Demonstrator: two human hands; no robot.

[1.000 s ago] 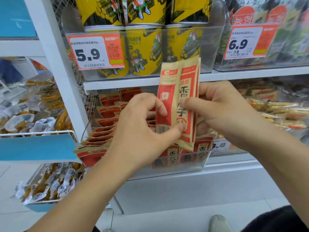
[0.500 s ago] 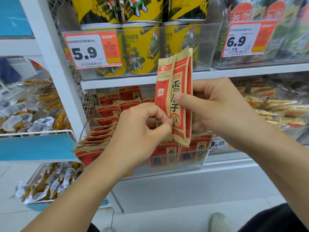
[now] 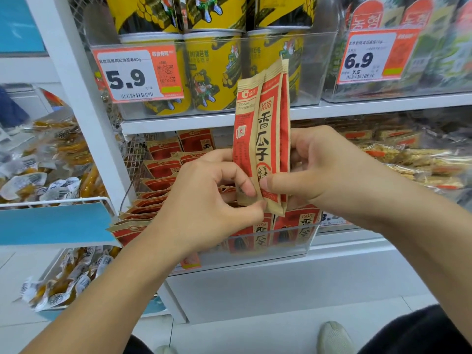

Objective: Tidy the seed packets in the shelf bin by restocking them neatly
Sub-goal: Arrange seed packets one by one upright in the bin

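Note:
I hold a small upright stack of red-and-tan seed packets in front of the shelf, above the clear shelf bin. My left hand pinches the stack's lower left edge with thumb and curled fingers. My right hand grips the stack from the right, thumb across its front. More of the same seed packets lie in rows inside the bin, and others stand against its front wall.
Above is a clear bin of yellow cans with a 5.9 price tag. A 6.9 price tag hangs at upper right. Wrapped snacks fill the right bin. A wire basket of wrapped snacks juts out at left.
Both hands have raised the stack of packets slightly and squared it upright. The left hand's fingers have shifted to the stack's lower edge.

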